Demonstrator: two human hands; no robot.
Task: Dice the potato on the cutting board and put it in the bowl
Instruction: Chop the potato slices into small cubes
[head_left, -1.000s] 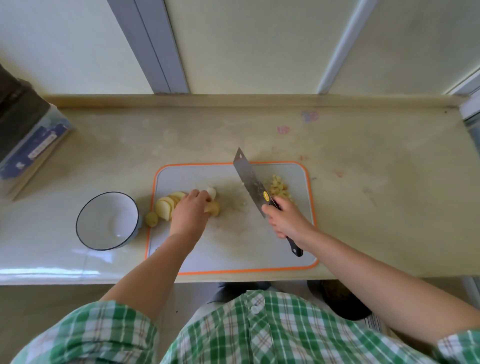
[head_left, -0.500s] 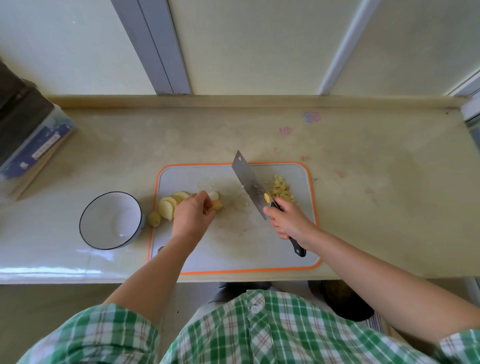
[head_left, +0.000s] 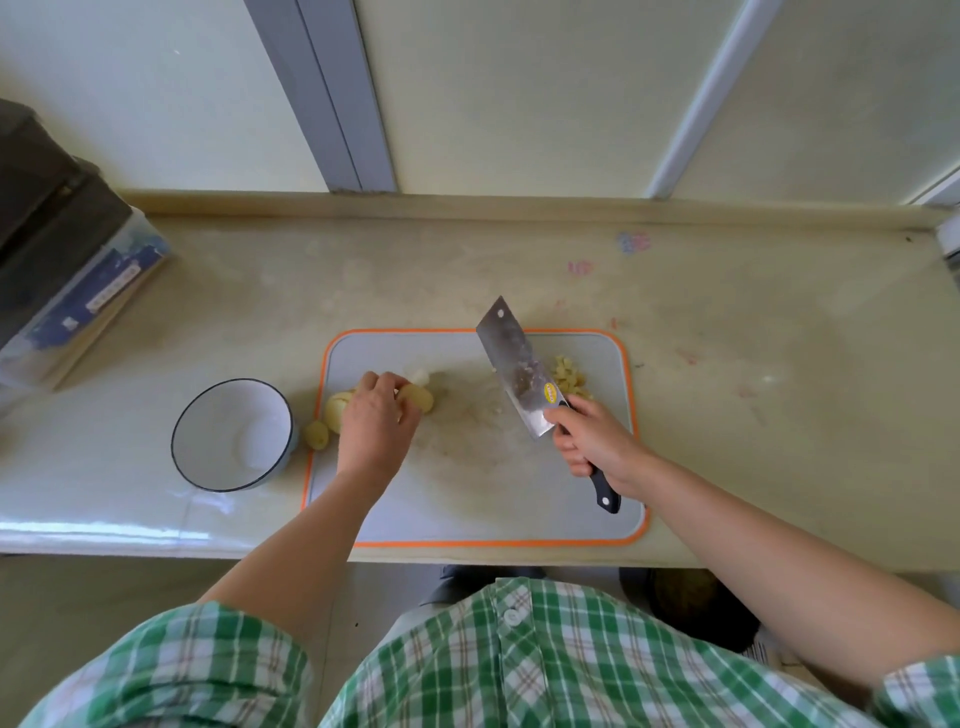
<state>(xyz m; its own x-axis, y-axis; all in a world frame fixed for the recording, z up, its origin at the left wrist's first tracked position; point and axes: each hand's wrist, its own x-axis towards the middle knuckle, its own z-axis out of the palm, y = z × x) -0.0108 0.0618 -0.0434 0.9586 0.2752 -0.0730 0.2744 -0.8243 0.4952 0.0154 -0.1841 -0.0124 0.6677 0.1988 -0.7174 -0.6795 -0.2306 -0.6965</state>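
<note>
Far left of the table (head_left: 753, 395): a box (head_left: 78, 291) with a dark lid, well apart from the work.

Bowl (head_left: 223, 431) – white, dark rim – stands upright just beside the left edge of the cutting board (head_left: 467, 499).

At the board's left edge lies a small end piece (head_left: 317, 435), with fanned slices (head_left: 335, 410) next to it.

Left hand (head_left: 374, 426) sits over the slices, fingers curled down round a potato (head_left: 420, 399) chunk, holding it on the board.

Knife (head_left: 511, 358) – broad blade, tilted so its flat side shows, tip pointing away, bits stuck to it. Contact with the board: cannot tell.

A heap of diced pieces (head_left: 569, 376) lies just right of the blade, near the board's far right corner.

Right hand (head_left: 597, 441): fingers wrapped round the black handle.
</note>
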